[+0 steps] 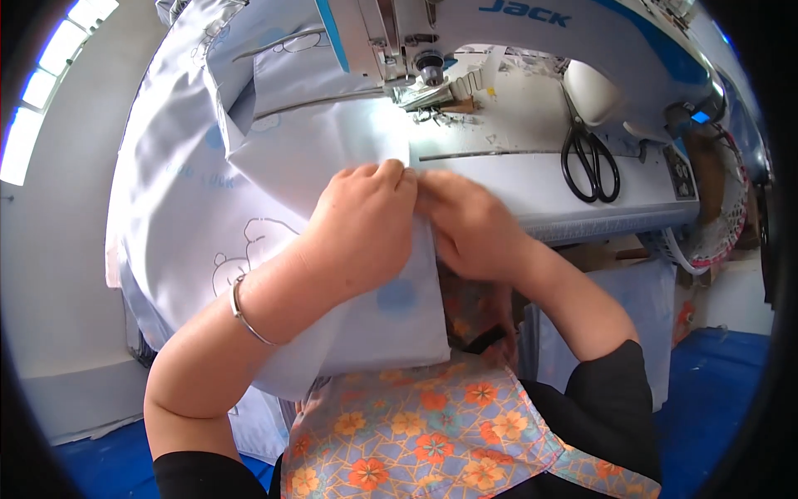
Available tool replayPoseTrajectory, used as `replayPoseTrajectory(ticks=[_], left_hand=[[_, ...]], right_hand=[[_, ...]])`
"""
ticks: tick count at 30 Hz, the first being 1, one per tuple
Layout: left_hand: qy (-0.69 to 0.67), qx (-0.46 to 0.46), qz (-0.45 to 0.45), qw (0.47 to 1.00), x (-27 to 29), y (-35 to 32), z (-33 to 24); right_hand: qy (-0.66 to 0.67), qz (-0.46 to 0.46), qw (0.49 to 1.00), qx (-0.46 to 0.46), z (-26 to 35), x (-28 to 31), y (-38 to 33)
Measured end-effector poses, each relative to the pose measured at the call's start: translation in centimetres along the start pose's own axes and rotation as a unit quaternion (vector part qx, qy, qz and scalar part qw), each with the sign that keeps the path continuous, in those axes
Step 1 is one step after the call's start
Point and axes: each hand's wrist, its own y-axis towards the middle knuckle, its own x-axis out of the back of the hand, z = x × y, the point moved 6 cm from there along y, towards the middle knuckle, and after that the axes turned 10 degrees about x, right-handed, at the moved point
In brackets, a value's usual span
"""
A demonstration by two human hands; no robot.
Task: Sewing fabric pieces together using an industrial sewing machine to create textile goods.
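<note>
Sewing machine (515,33), white with blue trim, fills the top of the view from 11 to 2 o'clock; its flat white bed (582,187) runs out toward 3 o'clock. Next in size, the pale blue printed fabric (216,191), a big loose sheet with faint cartoon outlines, heaped from 9 o'clock up to 11 and draping off the front edge toward 6. Judged light, soft and limp, probably a little slick: it will slide and bunch unless pinned flat, and best taken at the folded edge near centre, where both hands already are. Flowered orange-and-blue apron (416,432) covers the lap at 6 o'clock. Left hand (366,229), just left of centre, lies palm down on the cloth, fingers curled and pressed together at the fold, pinching the edge. Right hand (470,224), just right of centre, touches the left at the fingertips, fingers bent down onto the same edge; how far the fold is gripped underneath cannot be told. Silver bangle (245,320) on the left wrist at 7 o'clock. Black scissors (590,162) lie closed on the bed at 2 o'clock, well apart from the hands. Presser foot (424,91) at 12 o'clock, beyond the fabric edge being held, a strip of bare lit cloth between it and the fingers. No bins or trays in view; nothing held in anything.
</note>
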Motion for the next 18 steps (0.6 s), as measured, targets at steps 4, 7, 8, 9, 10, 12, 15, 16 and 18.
replayPoseTrajectory(ticks=[4, 7, 8, 9, 10, 12, 15, 16, 18], left_hand=[[0.013, 0.064, -0.003, 0.998, -1.2, -0.8, 0.4], [-0.011, 0.08, 0.014, 0.997, -1.3, -0.3, 0.2], [-0.009, 0.078, 0.016, 0.997, -1.5, -0.1, -0.1], [0.003, 0.085, 0.024, 0.996, -1.9, 0.0, -0.2], [0.015, 0.093, 0.031, 0.995, -2.2, 0.1, -0.2], [0.018, 0.093, 0.021, 0.995, -2.0, 0.4, -0.2], [0.04, 0.084, -0.005, 0.996, -2.0, 1.0, 0.0], [0.059, 0.075, -0.017, 0.995, -2.1, 1.3, 0.0], [0.085, 0.075, -0.03, 0.993, -2.4, 2.0, 0.1]], right_hand=[[-0.13, 0.042, 0.989, 0.055, 3.6, -1.2, -2.7], [-0.13, 0.003, 0.99, 0.062, 3.0, -2.3, -3.4], [-0.131, 0.001, 0.99, 0.06, 3.1, -2.4, -3.4], [-0.122, -0.006, 0.991, 0.049, 3.1, -2.4, -3.2], [-0.113, -0.013, 0.993, 0.04, 3.0, -2.5, -3.1], [-0.113, -0.013, 0.993, 0.038, 2.8, -2.4, -2.7], [-0.106, 0.016, 0.994, 0.016, 3.0, -1.8, -1.9], [-0.097, 0.045, 0.994, -0.006, 2.8, -1.9, -1.9], [-0.094, 0.04, 0.995, -0.007, 2.8, -2.0, -1.9]])
